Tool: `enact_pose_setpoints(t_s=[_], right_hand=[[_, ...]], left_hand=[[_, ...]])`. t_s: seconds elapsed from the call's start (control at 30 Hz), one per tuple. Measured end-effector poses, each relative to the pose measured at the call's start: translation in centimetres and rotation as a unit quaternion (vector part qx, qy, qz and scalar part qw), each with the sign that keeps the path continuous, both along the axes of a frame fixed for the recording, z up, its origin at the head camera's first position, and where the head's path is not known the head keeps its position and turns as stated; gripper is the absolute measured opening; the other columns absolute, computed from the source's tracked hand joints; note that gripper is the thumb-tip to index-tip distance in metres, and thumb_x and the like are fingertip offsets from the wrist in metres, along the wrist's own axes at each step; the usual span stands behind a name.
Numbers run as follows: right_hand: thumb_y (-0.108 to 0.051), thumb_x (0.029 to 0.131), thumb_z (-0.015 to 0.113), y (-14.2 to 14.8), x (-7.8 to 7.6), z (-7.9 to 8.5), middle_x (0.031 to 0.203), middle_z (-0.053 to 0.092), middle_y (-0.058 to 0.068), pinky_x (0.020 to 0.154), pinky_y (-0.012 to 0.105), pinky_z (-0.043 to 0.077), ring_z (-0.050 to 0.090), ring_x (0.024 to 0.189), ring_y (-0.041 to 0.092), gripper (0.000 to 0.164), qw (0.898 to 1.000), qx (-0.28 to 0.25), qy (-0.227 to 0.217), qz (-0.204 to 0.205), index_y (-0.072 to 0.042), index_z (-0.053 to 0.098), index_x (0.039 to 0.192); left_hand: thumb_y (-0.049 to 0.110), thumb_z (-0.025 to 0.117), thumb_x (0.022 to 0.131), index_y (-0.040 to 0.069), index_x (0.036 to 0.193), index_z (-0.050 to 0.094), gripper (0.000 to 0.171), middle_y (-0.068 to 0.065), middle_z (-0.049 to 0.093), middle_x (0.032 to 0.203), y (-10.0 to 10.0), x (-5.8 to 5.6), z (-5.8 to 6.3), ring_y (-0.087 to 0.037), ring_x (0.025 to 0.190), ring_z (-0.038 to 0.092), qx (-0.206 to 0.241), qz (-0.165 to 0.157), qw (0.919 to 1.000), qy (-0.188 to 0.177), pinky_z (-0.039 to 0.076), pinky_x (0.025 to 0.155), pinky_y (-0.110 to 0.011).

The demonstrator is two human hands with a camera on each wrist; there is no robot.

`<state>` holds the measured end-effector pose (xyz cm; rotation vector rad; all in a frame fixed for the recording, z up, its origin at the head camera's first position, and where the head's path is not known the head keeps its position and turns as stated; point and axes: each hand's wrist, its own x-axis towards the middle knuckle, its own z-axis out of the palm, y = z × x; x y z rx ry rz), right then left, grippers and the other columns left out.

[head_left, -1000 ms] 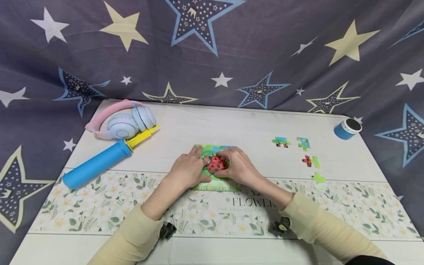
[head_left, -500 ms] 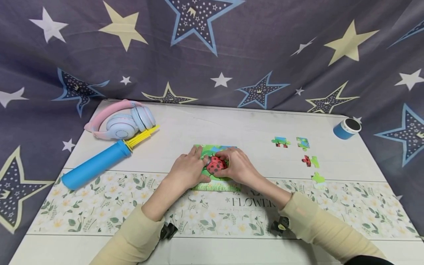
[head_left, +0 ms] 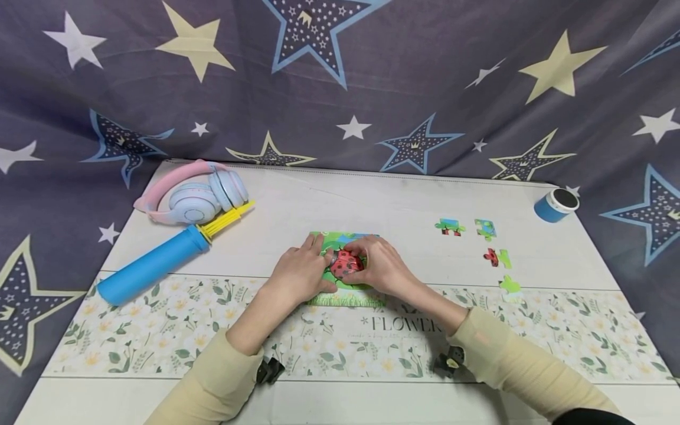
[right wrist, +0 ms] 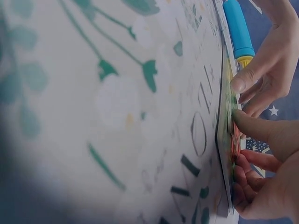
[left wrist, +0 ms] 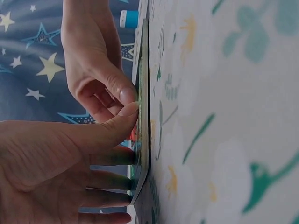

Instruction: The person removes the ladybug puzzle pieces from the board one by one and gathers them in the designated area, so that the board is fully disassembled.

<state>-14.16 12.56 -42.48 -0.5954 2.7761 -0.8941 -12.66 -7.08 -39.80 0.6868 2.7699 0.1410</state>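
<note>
In the head view a flat jigsaw puzzle (head_left: 345,299) with a red ladybug on green lies at the middle of the table. My left hand (head_left: 298,273) rests on its left side, fingers extended and touching the surface; the left wrist view shows these fingers (left wrist: 110,179) fairly straight. From the right, my right hand (head_left: 386,268) bends over the ladybug (head_left: 344,264). Its thumb and fingers pinch a puzzle piece (right wrist: 236,139) at the picture, seen edge-on in the right wrist view. The hand hides much of that piece and the puzzle's right part.
Several loose puzzle pieces, one being a red and green piece (head_left: 497,258), lie to the right. A blue and white cylinder (head_left: 556,205) stands at the back right. At the left are pink and blue headphones (head_left: 193,198) and a blue pump (head_left: 154,265) with a yellow end.
Both hands keep their places on the puzzle. The red ladybug area between the right thumb and fingers looks slightly shifted, with a new shine on it. The loose pieces stay put.
</note>
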Motion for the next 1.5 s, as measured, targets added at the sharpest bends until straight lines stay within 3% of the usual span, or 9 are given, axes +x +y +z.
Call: enact_pose_setpoints(t_s=[0.33,0.67,0.9,1.5], right_hand=[[-0.022,0.077,0.092,0.7,-0.4,0.3,0.123,0.071,0.011,0.097,0.046,0.055,0.064,0.112,0.027,0.064,0.999,0.009,-0.023,0.026,-0.01,0.069,0.135],[-0.02,0.076,0.093,0.7,-0.5,0.6,0.129,0.07,0.012,0.1,0.046,0.054,0.063,0.118,0.029,0.067,0.999,0.017,-0.037,0.026,-0.01,0.068,0.137],[-0.019,0.076,0.092,1.0,-0.6,0.4,0.122,0.071,0.012,0.089,0.039,0.055,0.063,0.106,0.025,0.066,0.999,0.008,-0.025,0.039,-0.009,0.068,0.137],[-0.027,0.077,0.09,1.2,-1.1,0.4,0.11,0.073,0.007,0.084,0.034,0.053,0.063,0.096,0.017,0.065,0.997,0.028,0.011,0.068,-0.008,0.069,0.135]], left_hand=[[0.051,0.077,0.088,0.008,0.15,0.054,0.079,-0.026,0.032,0.166,0.0,0.0,0.0,-0.04,0.154,0.032,0.004,0.001,1.0,0.003,0.052,0.107,-0.054],[0.051,0.077,0.087,0.009,0.149,0.055,0.079,-0.027,0.032,0.165,-0.1,0.0,-0.1,-0.04,0.154,0.033,0.004,0.001,1.0,0.007,0.053,0.105,-0.054],[0.052,0.077,0.087,0.009,0.15,0.054,0.08,-0.026,0.03,0.166,0.0,0.0,-0.1,-0.041,0.155,0.031,0.005,0.003,1.0,0.0,0.052,0.107,-0.055],[0.051,0.077,0.086,0.011,0.149,0.055,0.078,-0.026,0.031,0.166,0.0,-0.1,-0.1,-0.041,0.156,0.031,0.004,0.005,1.0,-0.004,0.053,0.106,-0.055]])
